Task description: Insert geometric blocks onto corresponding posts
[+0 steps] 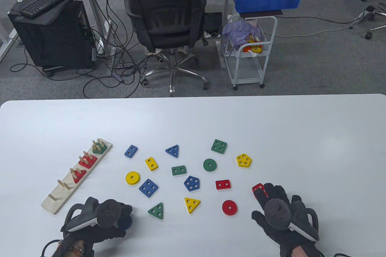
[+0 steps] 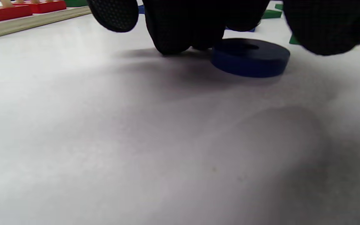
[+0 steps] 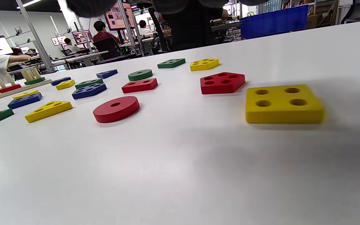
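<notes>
Table view: two hands, three seated blocks.

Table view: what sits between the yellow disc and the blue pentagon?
The blue four-hole square lies between the yellow disc and blue pentagon, slightly nearer the person. Table view shows it.

A white table carries a wooden peg board and scattered coloured blocks.
</notes>
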